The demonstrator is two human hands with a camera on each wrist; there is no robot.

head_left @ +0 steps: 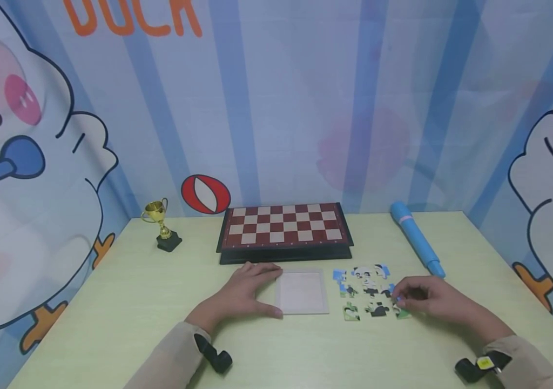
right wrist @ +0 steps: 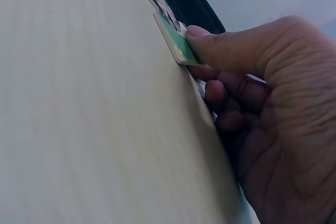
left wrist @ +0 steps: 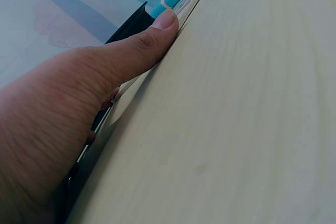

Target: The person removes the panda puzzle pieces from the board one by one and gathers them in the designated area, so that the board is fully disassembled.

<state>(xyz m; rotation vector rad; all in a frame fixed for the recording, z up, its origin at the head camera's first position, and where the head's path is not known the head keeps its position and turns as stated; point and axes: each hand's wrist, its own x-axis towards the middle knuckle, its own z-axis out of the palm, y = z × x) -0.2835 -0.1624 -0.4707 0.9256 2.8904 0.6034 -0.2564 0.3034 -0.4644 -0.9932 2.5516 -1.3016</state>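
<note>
A white square puzzle tray [head_left: 302,292] lies flat on the table in the head view. My left hand [head_left: 244,296] rests at its left side, fingers and thumb spread fairly straight and touching its edge. In the left wrist view the thumb [left wrist: 149,38] reaches along that edge. Right of the tray, several panda jigsaw pieces [head_left: 378,309] lie in loose rows with small gaps. My right hand [head_left: 434,298] is at their right side. In the right wrist view its thumb and curled fingers pinch a green-cornered puzzle piece [right wrist: 179,43]; the fingers behind it are partly hidden.
Behind the tray lies a red-and-white chessboard box [head_left: 283,227]. A gold trophy cup [head_left: 160,224] on a dark base stands at the back left. A blue tube [head_left: 417,237] lies at the back right. A printed curtain [head_left: 281,108] closes off the far side.
</note>
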